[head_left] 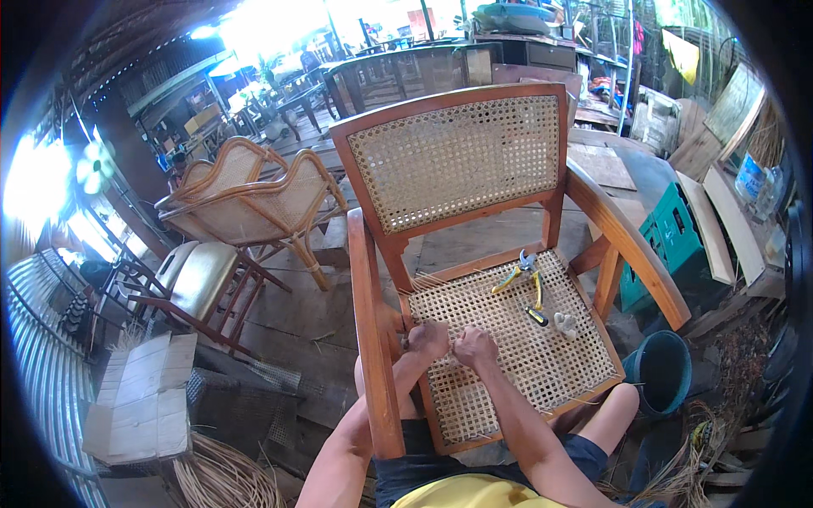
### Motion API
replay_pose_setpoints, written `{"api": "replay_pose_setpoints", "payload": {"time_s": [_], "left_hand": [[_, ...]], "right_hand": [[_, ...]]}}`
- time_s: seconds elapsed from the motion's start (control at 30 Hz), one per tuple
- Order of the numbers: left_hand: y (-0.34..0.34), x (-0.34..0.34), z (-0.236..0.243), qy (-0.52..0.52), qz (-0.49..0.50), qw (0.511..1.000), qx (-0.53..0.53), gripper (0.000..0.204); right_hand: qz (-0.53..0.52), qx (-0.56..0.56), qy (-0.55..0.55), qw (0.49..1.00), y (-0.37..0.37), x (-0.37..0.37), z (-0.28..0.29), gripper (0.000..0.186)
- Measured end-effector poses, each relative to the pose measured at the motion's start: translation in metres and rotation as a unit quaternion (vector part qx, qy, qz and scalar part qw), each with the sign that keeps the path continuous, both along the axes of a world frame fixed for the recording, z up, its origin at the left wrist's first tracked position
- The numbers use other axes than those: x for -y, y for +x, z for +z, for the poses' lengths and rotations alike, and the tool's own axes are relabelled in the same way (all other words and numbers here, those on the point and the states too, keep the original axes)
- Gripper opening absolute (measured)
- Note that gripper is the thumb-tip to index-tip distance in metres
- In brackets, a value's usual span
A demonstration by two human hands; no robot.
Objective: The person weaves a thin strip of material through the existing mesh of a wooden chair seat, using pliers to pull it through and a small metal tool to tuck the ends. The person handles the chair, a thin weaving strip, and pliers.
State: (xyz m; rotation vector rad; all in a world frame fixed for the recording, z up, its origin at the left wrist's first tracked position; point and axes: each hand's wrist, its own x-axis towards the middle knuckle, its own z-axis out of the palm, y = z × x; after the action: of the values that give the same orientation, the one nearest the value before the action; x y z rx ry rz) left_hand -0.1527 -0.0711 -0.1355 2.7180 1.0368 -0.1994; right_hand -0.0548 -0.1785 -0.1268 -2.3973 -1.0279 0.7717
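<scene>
A wooden armchair (456,93) with woven cane seat (550,372) and back (457,165) stands before me. At the seat's left side, my left hand (428,340) is closed, its forearm crossing beside the left armrest. My right hand (474,347) is closed just right of it on the weave; what the fingers of each hand hold is hidden. Loose cane ends stick up at the seat's back-left corner. Yellow-handled pliers (508,278), a small yellow-and-black tool (536,315) and a pale crumpled lump (566,326) lie on the seat.
Left stand a rattan chair (246,195), a padded chair (203,284) and cardboard (140,398) near coiled cane (224,474). Right are a teal bucket (660,372), green crate (665,250) and wooden boards (707,229). Furniture fills the background.
</scene>
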Motion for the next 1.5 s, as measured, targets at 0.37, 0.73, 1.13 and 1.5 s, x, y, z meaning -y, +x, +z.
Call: {"api": "replay_pose_setpoints", "payload": {"time_s": [0.37,0.73,1.13,1.5], "left_hand": [[0.001,0.005,0.043,-0.039,-0.044,0.993,-0.099,0.036],[0.003,0.007,0.025,-0.064,0.051,0.992,-0.101,0.030],[0.004,0.004,0.010,-0.094,0.114,0.987,-0.067,0.038],[-0.002,0.015,0.062,0.030,0.124,0.991,-0.036,0.022]], "right_hand": [[0.107,0.097,0.066,0.987,-0.004,0.008,-0.017,0.034],[0.119,0.144,0.143,0.972,-0.006,0.017,-0.030,0.015],[0.123,0.182,0.188,0.957,-0.006,0.017,-0.039,0.019],[0.161,0.263,0.159,0.938,-0.010,0.027,-0.042,0.016]]}}
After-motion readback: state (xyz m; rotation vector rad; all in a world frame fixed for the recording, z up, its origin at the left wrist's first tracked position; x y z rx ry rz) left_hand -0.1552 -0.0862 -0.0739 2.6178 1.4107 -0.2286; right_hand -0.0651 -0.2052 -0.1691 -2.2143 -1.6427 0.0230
